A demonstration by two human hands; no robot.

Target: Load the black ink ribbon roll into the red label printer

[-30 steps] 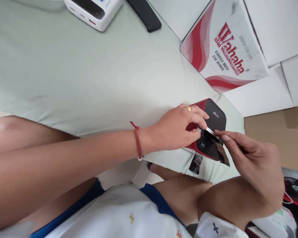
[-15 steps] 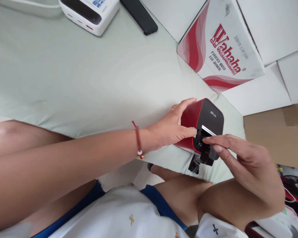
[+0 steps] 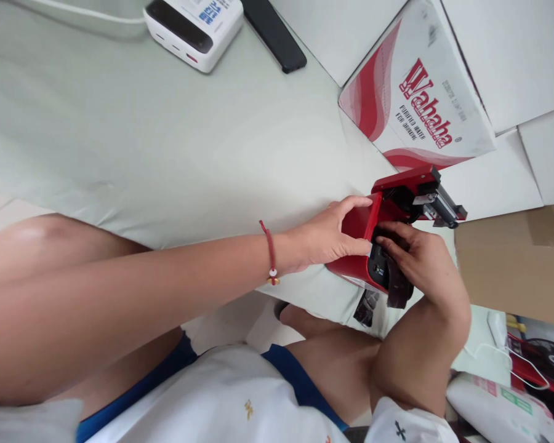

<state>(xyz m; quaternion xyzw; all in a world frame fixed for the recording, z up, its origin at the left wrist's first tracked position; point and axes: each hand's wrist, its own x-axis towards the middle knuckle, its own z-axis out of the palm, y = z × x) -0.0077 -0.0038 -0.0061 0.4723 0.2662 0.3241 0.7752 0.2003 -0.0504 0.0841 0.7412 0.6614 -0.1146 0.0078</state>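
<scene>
A small red and black printer (image 3: 356, 223) sits near the front right corner of the pale green table (image 3: 166, 141). Its lid (image 3: 410, 184) stands raised, showing black and metal parts on its underside. My left hand (image 3: 325, 237) grips the printer's red side, thumb and fingers pressed on the body. My right hand (image 3: 420, 261) reaches into the open top, fingers curled around a black part inside. A red string bracelet (image 3: 271, 252) circles my left wrist.
A white device (image 3: 194, 27) and a black phone (image 3: 274, 34) lie at the table's far edge. A red and white Wahaha carton (image 3: 420, 104) and white boxes (image 3: 512, 55) stand to the right, a brown cardboard box (image 3: 517, 258) below them. My knees are under the table edge.
The printer's lid has swung up and open. My right hand left the label at the front slot and went into the open top. My left hand slid to the printer's side.
</scene>
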